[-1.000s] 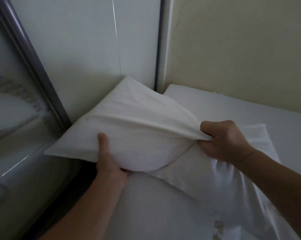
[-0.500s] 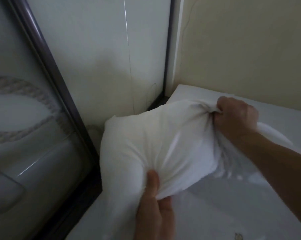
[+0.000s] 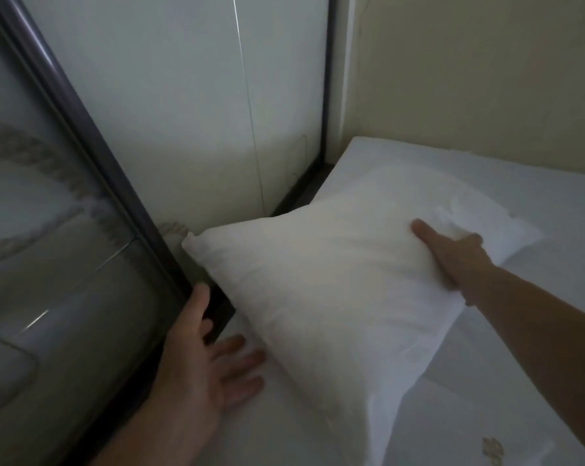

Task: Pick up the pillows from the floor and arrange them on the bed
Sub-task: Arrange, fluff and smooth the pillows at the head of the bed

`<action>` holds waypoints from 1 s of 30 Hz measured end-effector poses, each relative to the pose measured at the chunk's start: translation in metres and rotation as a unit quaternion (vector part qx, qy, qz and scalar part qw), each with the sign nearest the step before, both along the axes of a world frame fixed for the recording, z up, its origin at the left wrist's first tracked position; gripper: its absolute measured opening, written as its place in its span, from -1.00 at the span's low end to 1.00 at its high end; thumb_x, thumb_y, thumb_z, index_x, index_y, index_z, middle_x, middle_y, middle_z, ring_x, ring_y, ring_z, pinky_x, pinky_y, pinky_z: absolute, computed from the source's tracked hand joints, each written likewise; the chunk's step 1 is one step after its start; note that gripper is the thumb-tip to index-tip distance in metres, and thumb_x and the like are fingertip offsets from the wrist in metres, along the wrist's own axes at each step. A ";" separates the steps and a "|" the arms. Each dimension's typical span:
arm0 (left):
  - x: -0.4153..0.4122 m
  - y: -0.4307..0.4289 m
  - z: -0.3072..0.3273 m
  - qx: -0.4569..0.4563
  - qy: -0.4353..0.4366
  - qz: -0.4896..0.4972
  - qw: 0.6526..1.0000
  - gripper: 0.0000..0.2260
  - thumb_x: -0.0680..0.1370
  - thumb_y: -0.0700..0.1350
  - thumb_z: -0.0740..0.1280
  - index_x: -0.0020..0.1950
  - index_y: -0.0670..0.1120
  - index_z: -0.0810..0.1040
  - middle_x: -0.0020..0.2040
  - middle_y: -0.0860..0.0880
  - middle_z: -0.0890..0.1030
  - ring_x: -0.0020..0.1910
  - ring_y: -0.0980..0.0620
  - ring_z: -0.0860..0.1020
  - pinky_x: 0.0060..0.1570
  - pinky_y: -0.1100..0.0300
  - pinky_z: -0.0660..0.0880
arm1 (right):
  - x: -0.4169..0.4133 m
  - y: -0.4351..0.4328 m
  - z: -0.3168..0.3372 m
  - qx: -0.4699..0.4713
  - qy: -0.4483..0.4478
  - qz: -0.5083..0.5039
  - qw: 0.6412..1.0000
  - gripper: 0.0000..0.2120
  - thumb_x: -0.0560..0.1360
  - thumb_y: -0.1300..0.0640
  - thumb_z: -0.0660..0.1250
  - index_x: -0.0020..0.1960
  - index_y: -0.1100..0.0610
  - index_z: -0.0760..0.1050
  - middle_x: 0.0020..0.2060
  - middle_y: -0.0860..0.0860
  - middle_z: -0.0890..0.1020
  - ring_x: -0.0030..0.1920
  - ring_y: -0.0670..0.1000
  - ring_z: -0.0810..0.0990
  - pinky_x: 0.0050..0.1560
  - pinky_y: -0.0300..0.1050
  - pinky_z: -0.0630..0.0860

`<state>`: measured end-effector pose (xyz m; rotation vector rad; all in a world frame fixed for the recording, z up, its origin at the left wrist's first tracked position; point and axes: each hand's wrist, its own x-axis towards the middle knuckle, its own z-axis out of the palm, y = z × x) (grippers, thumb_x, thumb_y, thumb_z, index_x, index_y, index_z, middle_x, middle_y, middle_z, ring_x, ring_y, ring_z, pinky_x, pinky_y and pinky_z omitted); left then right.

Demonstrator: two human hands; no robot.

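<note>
A plump white pillow (image 3: 328,284) lies slanted on the white bed (image 3: 546,297), its left corner reaching towards the wardrobe. My right hand (image 3: 452,257) grips its upper right edge, thumb on top and fingers tucked beneath. A second white pillow (image 3: 496,223) lies partly under it at the head of the bed, mostly covered. My left hand (image 3: 210,364) rests flat on the sheet beside the pillow's lower left side, fingers spread, thumb against the dark door frame, holding nothing.
A wardrobe with a dark sliding-door frame (image 3: 109,176) and a glossy panel (image 3: 49,280) stands tight against the bed's left side. A beige wall (image 3: 486,79) runs behind the bed. A narrow dark gap (image 3: 298,193) separates bed and wardrobe.
The bunched pillow has been laid down flat on the bed. My left hand let go of it and dropped onto the sheet. My right hand stays on the pillow's edge.
</note>
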<state>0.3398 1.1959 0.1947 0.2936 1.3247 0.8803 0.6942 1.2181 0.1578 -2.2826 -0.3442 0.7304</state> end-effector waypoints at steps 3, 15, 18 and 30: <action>0.033 0.050 0.013 0.037 0.042 -0.083 0.995 -0.19 0.22 0.30 0.51 0.35 -0.05 0.40 0.13 -0.17 0.62 -0.02 -0.20 0.64 -0.08 -0.19 0.59 | -0.003 0.021 -0.008 0.001 -0.023 0.015 1.000 0.39 -0.09 -0.45 0.50 0.49 0.23 0.02 0.43 0.22 0.29 0.38 0.30 0.31 0.33 0.29 0.30; 0.133 0.011 -0.018 0.430 0.302 0.022 0.851 -0.75 0.43 -0.17 0.48 -0.04 0.00 0.44 -0.22 0.31 0.48 -0.11 0.09 0.54 -0.17 0.40 0.35 | 0.016 0.032 0.055 0.182 -0.342 -0.029 0.921 -0.61 0.46 0.12 0.24 0.26 0.15 0.51 0.14 0.29 0.58 0.18 0.31 0.50 0.20 0.04 0.40; 0.161 0.007 -0.020 0.375 0.293 0.009 0.880 -0.73 0.49 -0.07 0.43 0.11 0.02 0.41 -0.08 0.23 0.56 0.02 0.05 0.55 -0.12 0.51 0.34 | 0.046 0.048 0.079 0.188 -0.359 0.010 0.914 -0.61 0.49 0.09 0.21 0.29 0.15 0.47 0.17 0.29 0.56 0.21 0.29 0.48 0.21 0.05 0.38; 0.157 0.079 -0.083 0.303 0.601 -0.435 0.598 -0.02 0.23 0.47 0.25 0.50 0.23 -0.15 0.60 -0.01 -0.17 0.54 -0.22 -0.23 0.40 -0.35 -0.21 | 0.032 0.036 -0.043 -0.099 -0.233 0.218 0.943 -0.02 0.17 -0.59 0.08 0.47 -0.21 -0.07 0.55 0.00 -0.02 0.51 0.23 -0.03 0.36 0.41 0.01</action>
